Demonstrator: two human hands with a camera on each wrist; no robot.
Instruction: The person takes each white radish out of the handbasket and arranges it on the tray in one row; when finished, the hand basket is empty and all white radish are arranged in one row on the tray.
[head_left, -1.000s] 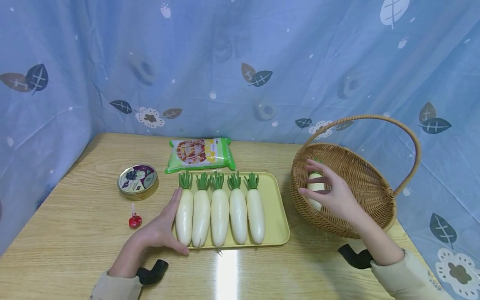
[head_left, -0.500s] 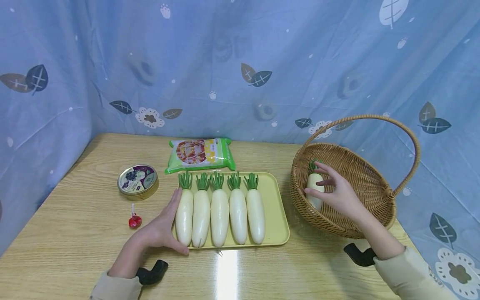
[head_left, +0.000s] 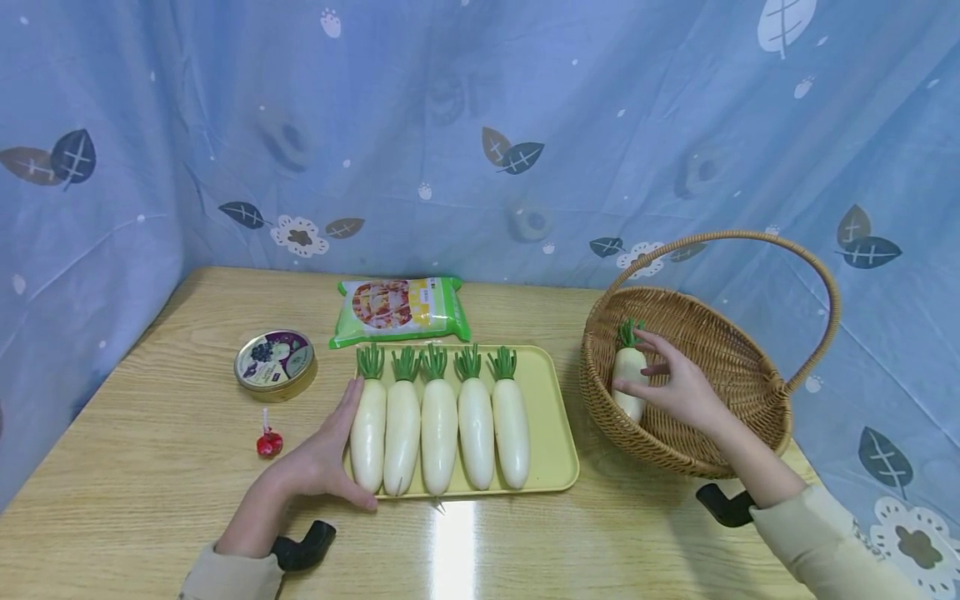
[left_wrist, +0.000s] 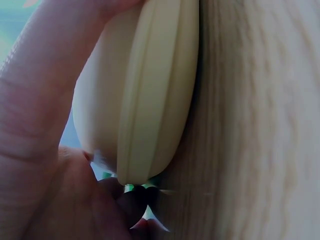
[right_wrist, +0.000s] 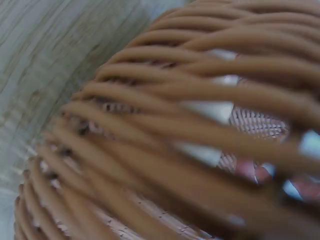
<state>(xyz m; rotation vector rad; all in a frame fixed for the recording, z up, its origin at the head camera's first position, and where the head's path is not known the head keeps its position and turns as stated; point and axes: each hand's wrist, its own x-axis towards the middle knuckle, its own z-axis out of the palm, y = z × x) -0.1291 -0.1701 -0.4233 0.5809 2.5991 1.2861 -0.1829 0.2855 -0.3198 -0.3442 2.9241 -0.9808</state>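
Several white radishes (head_left: 438, 433) with green tops lie side by side on a yellow tray (head_left: 551, 417). My left hand (head_left: 322, 458) rests at the tray's left front corner, its straight fingers along the left side and its thumb by the front edge. In the left wrist view the tray's rim (left_wrist: 150, 100) shows close beside the thumb. Another white radish (head_left: 628, 371) lies inside the wicker basket (head_left: 723, 375), against its left wall. Over that radish's right side, my right hand (head_left: 682, 392) has its thumb and fingers spread apart. Basket weave (right_wrist: 200, 95) covers most of the right wrist view.
Behind the tray lies a green snack packet (head_left: 397, 308). A round tin (head_left: 275, 364) and a small red object (head_left: 269, 442) with a white stem sit to the left. The basket's tall handle (head_left: 750, 235) arches over it. A blue curtain (head_left: 450, 150) hangs behind the table.
The radish in the basket shows more fully as my right hand has drawn slightly to the right of it. My left hand and the tray have stayed put.
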